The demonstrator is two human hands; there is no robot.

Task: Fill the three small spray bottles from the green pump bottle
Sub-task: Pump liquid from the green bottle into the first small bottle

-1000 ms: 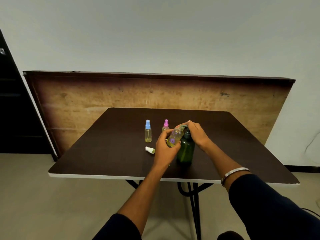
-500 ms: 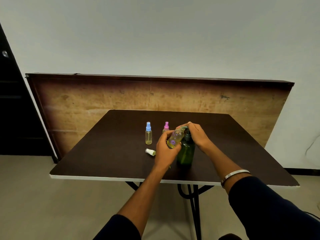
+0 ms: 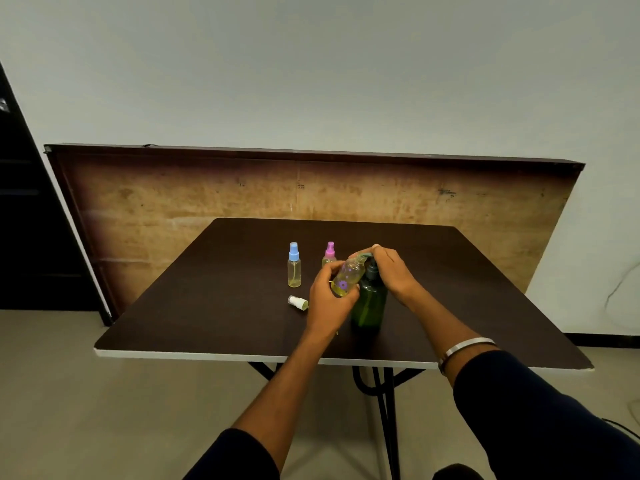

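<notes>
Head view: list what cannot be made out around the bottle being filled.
- Pump spout of the green pump bottle: covered by the right hand.
- Mouth of the flowered spray bottle held by the left hand: too small to see liquid entering.
- Pink-capped bottle: lower body hidden behind the left hand.

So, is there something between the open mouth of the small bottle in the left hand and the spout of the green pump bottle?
Nothing visible. The left hand holds the uncapped flowered bottle tilted, its mouth right at the green pump bottle spout. Its white cap lies apart on the table.
</notes>
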